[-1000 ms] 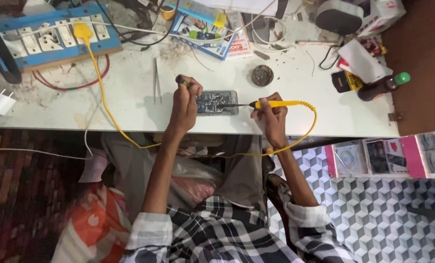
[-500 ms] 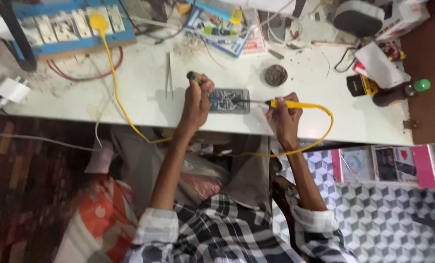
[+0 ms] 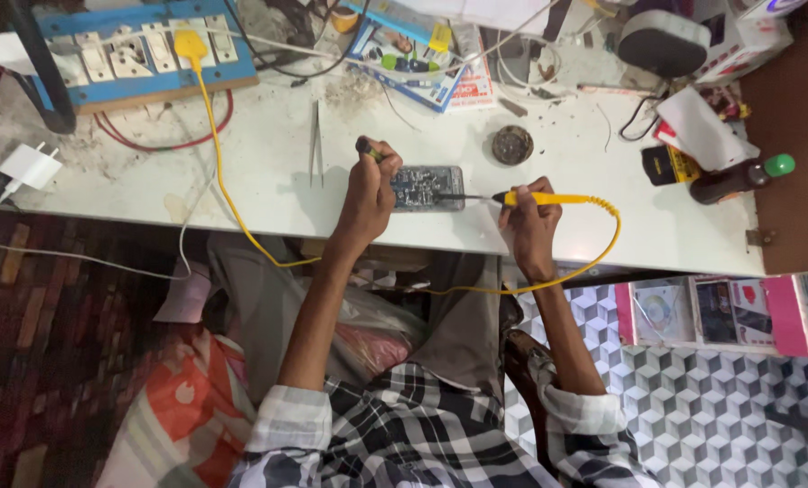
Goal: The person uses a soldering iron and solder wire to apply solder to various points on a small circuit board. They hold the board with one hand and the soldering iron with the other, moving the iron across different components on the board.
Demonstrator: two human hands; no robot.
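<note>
Yellow-handled soldering iron (image 3: 549,198) gripped in the right hand (image 3: 530,221), tip on the right edge of the circuit board (image 3: 428,187) lying flat near the front edge of the white bench (image 3: 268,194). Left hand (image 3: 368,190) is closed on a dark-handled tool (image 3: 366,148) at the board's left end. Step looks like soldering a joint; next move likely needs a steady tip and a pinned board. Tweezers (image 3: 316,145) lie unused, left
</note>
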